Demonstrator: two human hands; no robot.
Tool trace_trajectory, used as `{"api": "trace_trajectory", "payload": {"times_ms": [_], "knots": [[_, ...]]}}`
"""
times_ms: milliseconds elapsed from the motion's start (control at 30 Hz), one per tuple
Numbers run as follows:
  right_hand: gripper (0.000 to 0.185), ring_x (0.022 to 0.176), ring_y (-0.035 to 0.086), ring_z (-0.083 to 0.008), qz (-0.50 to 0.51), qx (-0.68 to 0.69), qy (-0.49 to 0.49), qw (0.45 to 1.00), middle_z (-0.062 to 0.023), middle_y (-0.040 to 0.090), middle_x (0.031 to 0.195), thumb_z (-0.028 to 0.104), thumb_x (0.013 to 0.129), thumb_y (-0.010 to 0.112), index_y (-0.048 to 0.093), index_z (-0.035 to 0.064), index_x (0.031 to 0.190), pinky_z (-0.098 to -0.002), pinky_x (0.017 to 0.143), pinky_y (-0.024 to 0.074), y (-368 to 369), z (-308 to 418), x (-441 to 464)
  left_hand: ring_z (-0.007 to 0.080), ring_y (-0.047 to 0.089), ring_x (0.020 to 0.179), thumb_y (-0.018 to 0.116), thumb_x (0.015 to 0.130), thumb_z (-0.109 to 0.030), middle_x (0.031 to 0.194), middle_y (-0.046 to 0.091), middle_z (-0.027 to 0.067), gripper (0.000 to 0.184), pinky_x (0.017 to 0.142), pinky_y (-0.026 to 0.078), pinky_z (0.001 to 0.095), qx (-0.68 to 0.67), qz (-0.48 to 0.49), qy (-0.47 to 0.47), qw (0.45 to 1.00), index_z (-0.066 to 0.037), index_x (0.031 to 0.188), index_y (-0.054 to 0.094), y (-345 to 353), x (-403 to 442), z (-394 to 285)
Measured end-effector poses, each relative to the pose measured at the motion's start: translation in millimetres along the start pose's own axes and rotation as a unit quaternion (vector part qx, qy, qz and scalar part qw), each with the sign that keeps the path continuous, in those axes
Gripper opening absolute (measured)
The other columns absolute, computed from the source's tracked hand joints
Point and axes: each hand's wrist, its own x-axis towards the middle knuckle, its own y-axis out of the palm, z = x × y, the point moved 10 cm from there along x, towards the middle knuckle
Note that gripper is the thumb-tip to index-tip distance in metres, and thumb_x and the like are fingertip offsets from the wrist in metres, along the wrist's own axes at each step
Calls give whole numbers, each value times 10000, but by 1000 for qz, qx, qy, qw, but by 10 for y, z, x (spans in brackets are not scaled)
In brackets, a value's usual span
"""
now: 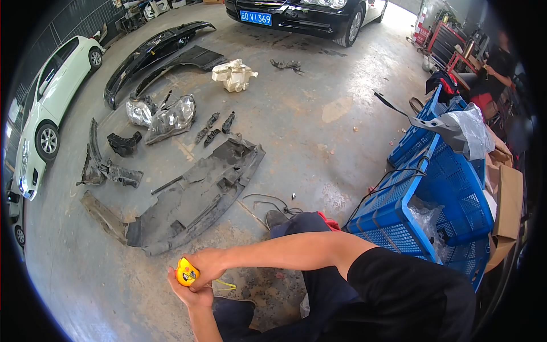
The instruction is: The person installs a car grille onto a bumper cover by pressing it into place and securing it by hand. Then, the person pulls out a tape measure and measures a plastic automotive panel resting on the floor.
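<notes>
A yellow tape measure [187,273] sits between my two hands, low and left of the middle. From below, my left hand [192,295] closes around it, with fingers along its left side. My right hand [208,265] reaches across from the right and grips it from above. A thin yellow strip [227,284] sticks out to the right of my hands; I cannot tell whether it is blade or strap. Just beyond lies a long dusty dark plastic panel [188,199], flat on the floor and apart from my hands.
Headlights [172,119], a black bumper [137,60], a fender [182,61], a whitish plastic tank [234,75] and brackets [122,172] lie on the floor. Blue crates [393,211] stand at right. A white car [60,85], a black car [296,17] and another person [498,71] are farther off.
</notes>
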Motion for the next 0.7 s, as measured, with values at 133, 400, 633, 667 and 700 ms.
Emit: {"api": "trace_trajectory", "payload": {"times_ms": [133, 400, 633, 667, 700], "knots": [[931, 935, 686, -406, 0, 0, 1, 1000, -252, 701, 996, 583, 628, 796, 491, -66, 1223, -433, 822, 539, 6, -5, 1, 244, 675, 988, 520, 918, -598, 1108, 681, 62, 542, 794, 556, 378, 1, 14, -3, 1000, -125, 1160, 625, -13, 13, 2], [939, 928, 687, -407, 9, 5, 5, 1000, -251, 701, 992, 591, 631, 790, 480, -63, 1230, -436, 819, 540, 34, -22, 15, 244, 669, 991, 511, 923, -603, 1103, 682, 55, 535, 805, 541, 380, 1, 0, -1, 1000, -132, 1148, 631, 17, -13, 0], [957, 946, 685, -402, 15, -5, 7, 1000, -249, 701, 1006, 595, 637, 777, 475, -70, 1255, -430, 824, 542, 34, -10, 16, 246, 671, 980, 511, 924, -604, 1099, 683, 55, 531, 798, 543, 384, 2, -2, -5, 1000, -135, 1142, 633, 1, -8, 2], [957, 946, 685, -402, 15, -5, 7, 1000, -249, 701, 1006, 595, 637, 777, 475, -70, 1255, -430, 824, 542, 30, -4, 11, 246, 671, 980, 511, 924, -604, 1099, 683, 55, 531, 798, 543, 384, 1, -2, -4, 1000, -135, 1142, 633, 3, -9, 1], [960, 951, 684, -400, 16, -1, 7, 1000, -249, 700, 1013, 593, 637, 777, 475, -73, 1259, -426, 828, 542, 22, 4, 0, 247, 671, 985, 511, 923, -603, 1103, 682, 58, 535, 800, 547, 386, 0, -3, -4, 1000, -132, 1145, 632, 2, -11, 2]]}}
